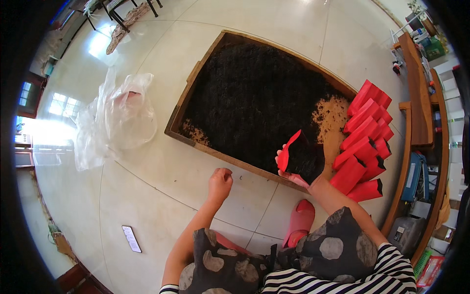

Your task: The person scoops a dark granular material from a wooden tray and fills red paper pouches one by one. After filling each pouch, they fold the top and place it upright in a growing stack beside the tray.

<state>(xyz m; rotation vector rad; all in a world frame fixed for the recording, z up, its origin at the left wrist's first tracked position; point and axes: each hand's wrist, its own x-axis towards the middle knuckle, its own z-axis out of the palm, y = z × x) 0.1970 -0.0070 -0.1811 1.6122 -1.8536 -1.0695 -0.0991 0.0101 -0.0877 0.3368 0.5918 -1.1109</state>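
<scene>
My right hand [292,177] grips a red plastic bag [286,158] over the near right part of a shallow wooden tray [235,160]. The bag's mouth gapes, and dark soil-like material shows in it. Loose black soil [253,95] covers most of the tray, with bare wood showing at the right end and the near left corner. Outside the tray's near edge, my left hand [221,183] is curled, with nothing visible in it. Several filled red bags [354,172] lie stacked at the tray's right end, some with dark ends showing.
A clear plastic bag [128,114] with something reddish inside lies on the tiled floor [176,176] at left. A phone [131,239] lies nearer me. Wooden shelving [415,95] lines the right side. My pink shoe [302,220] is close to the tray. Chair legs [117,16] stand far left.
</scene>
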